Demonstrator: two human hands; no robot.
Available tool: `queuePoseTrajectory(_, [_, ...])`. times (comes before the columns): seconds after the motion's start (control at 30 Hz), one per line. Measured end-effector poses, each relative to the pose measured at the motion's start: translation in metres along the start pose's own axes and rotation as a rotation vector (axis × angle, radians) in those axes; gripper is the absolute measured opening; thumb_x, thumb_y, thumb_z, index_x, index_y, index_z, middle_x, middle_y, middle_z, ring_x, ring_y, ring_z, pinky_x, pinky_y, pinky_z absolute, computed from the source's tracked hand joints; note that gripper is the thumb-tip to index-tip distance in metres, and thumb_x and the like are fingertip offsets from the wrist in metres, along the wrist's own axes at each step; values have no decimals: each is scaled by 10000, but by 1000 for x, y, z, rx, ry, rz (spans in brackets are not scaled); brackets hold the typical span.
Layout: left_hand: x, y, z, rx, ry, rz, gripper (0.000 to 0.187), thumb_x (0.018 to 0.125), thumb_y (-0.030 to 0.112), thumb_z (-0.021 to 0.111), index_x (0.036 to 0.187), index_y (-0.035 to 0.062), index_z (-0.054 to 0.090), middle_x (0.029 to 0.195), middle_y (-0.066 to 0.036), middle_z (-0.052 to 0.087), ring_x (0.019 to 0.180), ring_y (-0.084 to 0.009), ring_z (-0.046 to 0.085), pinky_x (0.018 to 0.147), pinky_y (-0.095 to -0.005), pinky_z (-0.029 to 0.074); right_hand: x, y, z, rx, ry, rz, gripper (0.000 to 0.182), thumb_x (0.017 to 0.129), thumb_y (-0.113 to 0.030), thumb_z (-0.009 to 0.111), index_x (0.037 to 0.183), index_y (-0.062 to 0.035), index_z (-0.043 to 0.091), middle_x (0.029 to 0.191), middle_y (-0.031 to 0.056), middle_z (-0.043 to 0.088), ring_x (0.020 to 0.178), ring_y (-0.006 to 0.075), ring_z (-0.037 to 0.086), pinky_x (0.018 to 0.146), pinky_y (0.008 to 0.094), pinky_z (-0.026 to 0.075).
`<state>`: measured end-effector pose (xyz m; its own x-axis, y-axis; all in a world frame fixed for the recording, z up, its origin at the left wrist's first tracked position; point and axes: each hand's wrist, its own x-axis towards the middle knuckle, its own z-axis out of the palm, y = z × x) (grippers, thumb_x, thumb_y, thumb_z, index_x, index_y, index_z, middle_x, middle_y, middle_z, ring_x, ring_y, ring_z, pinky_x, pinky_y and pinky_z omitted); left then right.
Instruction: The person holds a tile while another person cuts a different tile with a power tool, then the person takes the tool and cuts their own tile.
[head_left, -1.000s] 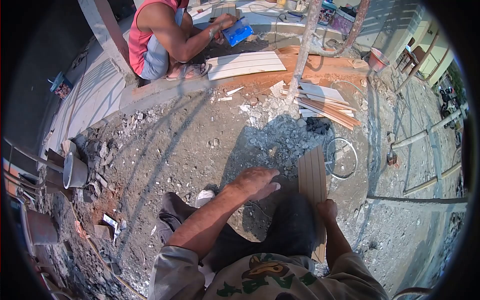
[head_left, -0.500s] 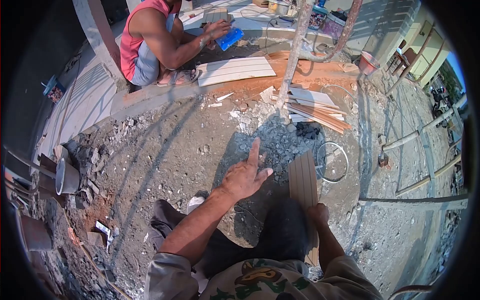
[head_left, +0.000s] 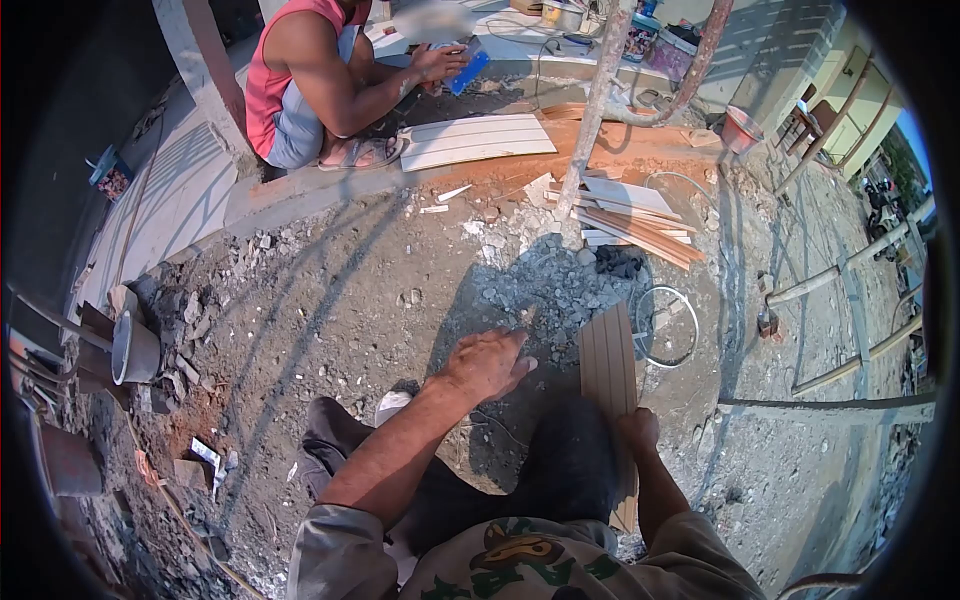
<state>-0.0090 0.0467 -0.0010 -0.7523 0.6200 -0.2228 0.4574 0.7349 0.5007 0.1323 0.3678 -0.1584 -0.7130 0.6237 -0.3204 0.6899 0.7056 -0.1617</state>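
My left hand [head_left: 485, 365] is held out over the rubble ground with nothing in it, its fingers partly bent and the thumb apart. At my right side, my right hand [head_left: 637, 430] grips the edge of a long brown grooved board [head_left: 607, 350], which stands beside my leg. A wire ring [head_left: 667, 327] lies on the ground just right of the board's upper end. Beyond my left hand is a heap of grey rubble [head_left: 540, 285].
A co-worker [head_left: 325, 90] squats at the ledge, holding a blue tool [head_left: 469, 68]. Near them lies a pale grooved board [head_left: 475, 140]. A pole [head_left: 592, 120] rises beside stacked strips [head_left: 640, 225]. Buckets stand left [head_left: 135, 348] and upper right [head_left: 740, 130].
My left hand has dipped slightly, and its pointing index finger has bent down. The co-worker's blue tool has turned and shifted a little. My right hand keeps hold of the board.
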Motion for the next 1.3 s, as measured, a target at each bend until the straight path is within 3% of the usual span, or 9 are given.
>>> queuePoseTrajectory(0.87, [-1, -5, 6, -2, 84, 32, 502, 915, 412, 493, 1270, 57, 472, 1251, -174, 535, 1173, -335, 504, 981, -445, 401, 0, 1, 2, -28, 7, -5, 378, 676, -256, 576, 892, 41, 665, 924, 254, 646, 900, 395, 631, 814, 461, 504])
queuePoseTrajectory(1.3, [1, -3, 1, -27, 51, 7, 508, 920, 424, 482, 1286, 72, 462, 1279, -151, 520, 1195, -315, 489, 987, -448, 396, -6, -6, -5, 6, 16, 9, 382, 665, -235, 570, 883, 68, 650, 933, 287, 635, 923, 411, 621, 830, 465, 494])
